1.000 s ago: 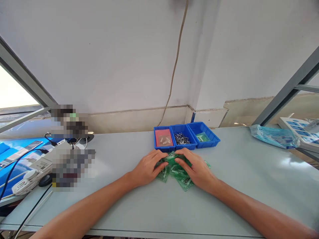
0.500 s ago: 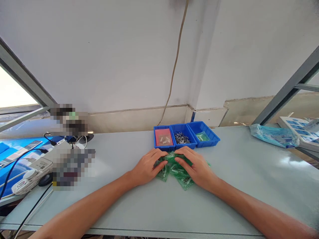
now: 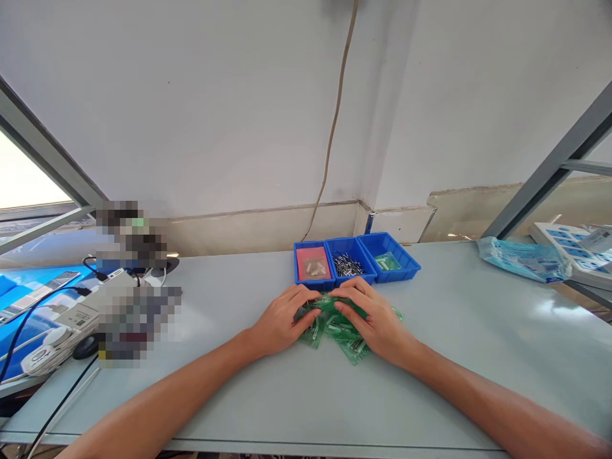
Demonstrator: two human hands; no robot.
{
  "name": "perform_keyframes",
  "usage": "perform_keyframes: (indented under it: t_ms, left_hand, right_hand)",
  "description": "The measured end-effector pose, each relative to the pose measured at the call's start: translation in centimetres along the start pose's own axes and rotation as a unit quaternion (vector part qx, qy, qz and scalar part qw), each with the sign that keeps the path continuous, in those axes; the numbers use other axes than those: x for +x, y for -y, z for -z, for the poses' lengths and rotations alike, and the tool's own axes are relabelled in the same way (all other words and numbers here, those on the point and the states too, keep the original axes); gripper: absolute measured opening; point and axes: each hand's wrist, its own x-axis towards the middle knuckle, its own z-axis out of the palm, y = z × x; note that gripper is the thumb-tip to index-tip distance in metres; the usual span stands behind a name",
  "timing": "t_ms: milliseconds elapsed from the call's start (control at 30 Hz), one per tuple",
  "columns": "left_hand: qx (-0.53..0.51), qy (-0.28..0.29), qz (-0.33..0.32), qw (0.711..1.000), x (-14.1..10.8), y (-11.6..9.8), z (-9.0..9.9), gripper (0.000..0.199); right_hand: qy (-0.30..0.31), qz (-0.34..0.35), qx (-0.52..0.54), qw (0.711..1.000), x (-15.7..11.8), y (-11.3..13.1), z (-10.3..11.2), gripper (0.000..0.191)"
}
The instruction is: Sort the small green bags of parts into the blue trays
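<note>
Several small green plastic bags (image 3: 340, 326) with small metal pieces inside lie in a heap on the grey table (image 3: 248, 401). My left hand (image 3: 288, 319) is closed on the left side of the heap, thumb and fingers gripping a green bag. From the right, my right hand (image 3: 368, 315) curls over the heap with its fingers closed on green bags too. The palms hide part of the heap. Just behind the hands stand three blue bins: the left bin (image 3: 297, 280) holds a pink sheet and a small bag, the middle bin (image 3: 368, 278) loose metal pieces, the right bin (image 3: 410, 271) a green bag.
Power strips (image 3: 71, 325) with black and white cables and a black mouse (image 3: 87, 346) sit at the left, by a pixelated area. At the right lie a blue plastic bag (image 3: 523, 260) and a white box (image 3: 574, 245). A cable (image 3: 332, 127) hangs down the wall.
Both hands stay on the green bags in almost the same place. My right hand's fingers have shifted slightly; the whole view has moved a little.
</note>
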Motion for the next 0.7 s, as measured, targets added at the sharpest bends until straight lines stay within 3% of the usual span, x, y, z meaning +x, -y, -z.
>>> perform_keyframes:
  t_ms: [467,700]
  left_hand:
    - [0.002,-0.003,0.009,1.0,-0.08,0.18,-0.09,0.022]
    - [0.003,-0.004,0.007,1.0,-0.02,0.18,-0.07,0.022]
  right_hand:
    - [-0.012,-0.015,0.0,1.0,-0.06,-0.24,-0.18,0.027]
    - [-0.046,-0.036,0.008,0.998,-0.14,-0.62,-0.09,0.03]
